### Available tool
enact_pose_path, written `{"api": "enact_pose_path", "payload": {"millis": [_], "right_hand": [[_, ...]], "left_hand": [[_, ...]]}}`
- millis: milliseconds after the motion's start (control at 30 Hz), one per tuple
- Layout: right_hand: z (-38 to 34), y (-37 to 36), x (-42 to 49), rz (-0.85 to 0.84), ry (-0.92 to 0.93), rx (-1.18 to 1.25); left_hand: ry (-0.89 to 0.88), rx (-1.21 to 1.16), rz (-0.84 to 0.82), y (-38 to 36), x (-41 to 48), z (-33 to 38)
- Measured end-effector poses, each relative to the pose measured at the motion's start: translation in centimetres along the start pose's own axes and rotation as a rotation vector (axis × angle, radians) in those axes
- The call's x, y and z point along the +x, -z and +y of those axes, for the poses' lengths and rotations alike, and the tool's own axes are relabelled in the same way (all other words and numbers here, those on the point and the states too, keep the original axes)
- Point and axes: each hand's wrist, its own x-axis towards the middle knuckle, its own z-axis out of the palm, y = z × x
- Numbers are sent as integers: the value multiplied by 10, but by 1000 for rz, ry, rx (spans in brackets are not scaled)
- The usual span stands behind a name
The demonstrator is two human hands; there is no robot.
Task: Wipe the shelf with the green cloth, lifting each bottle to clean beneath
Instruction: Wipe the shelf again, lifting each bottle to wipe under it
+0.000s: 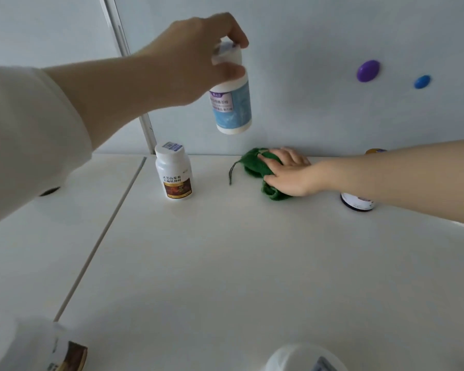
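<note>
Left hand point(198, 62) grips blue-labelled bottle point(232, 103) by cap, clear above shelf point(225, 263), near upright. Right hand point(289, 175), fingers flat, presses green cloth point(255, 163) just below-right of it.

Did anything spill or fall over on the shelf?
No, nothing looks wrong. The left hand holds the blue-label bottle up while the right hand presses the green cloth on the shelf. The brown-label bottle stands upright.

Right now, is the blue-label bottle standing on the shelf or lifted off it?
Lifted. The left hand grips the blue-label bottle by its cap; its base hangs above the shelf.
</note>
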Motion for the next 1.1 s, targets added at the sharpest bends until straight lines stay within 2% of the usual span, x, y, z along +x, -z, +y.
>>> {"api": "enact_pose_path", "payload": {"millis": [100,167,233,367,467,533,600,667,767,900,1100], "right_hand": [[-8,0,3,-28,-42,25],[-13,-1,-15,-66,23,56],[-18,-8,-50,-127,176,35],[-12,-25,-141,-349,597,15],[-1,-17,-161,-424,686,-39],[0,-17,-143,-321,598,-96],[-5,-16,-112,-189,361,-94],[-10,-12,-81,-116,134,-18],[-14,-7,-54,-56,-30,68],[-19,-12,-64,-99,-71,108],[-16,-25,-130,-276,31,101]], "left_hand": [[-27,3,-39,-3,-8,3],[-36,-1,-69,-7,-11,5],[-26,-2,-107,-12,-15,5],[-36,-15,-197,-32,-22,7],[-41,-25,-242,-44,-22,7],[-37,-29,-241,-49,-18,6],[-37,-36,-226,-49,-13,4],[-32,-34,-218,-50,-8,5],[-40,-13,-226,-56,-4,9],[-46,-10,-268,-66,-10,14],[-56,-31,-333,-83,-17,18]]}}
